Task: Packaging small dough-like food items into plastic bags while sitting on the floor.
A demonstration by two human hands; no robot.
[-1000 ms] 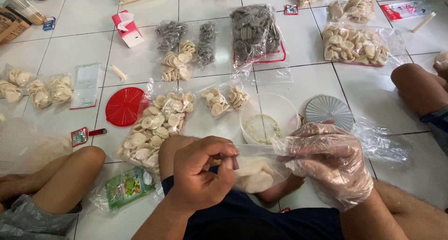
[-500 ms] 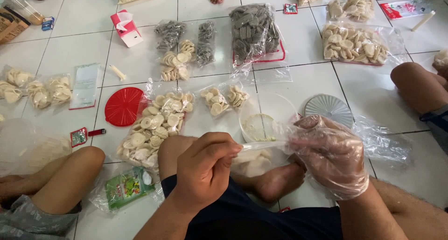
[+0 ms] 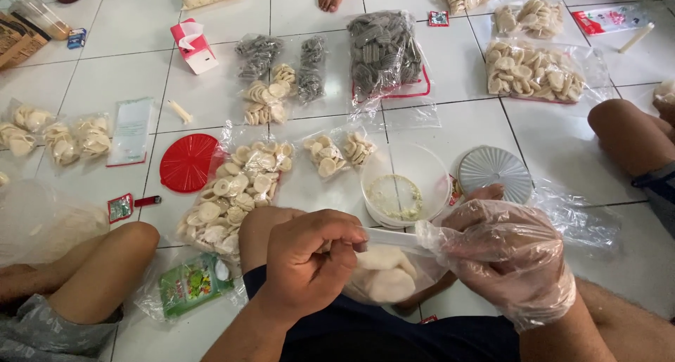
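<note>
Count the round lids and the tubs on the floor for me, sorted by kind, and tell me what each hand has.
Red round lid: 1
Grey ribbed round lid: 1
Clear plastic tub: 1
Total: 3
The left hand and the gloved right hand both grip one small clear bag of pale crackers.

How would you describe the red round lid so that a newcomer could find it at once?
Start at the white tiled floor and find the large bag of pale crackers left of the clear tub. The red round lid lies flat just left of that bag, the only red disc.
</note>
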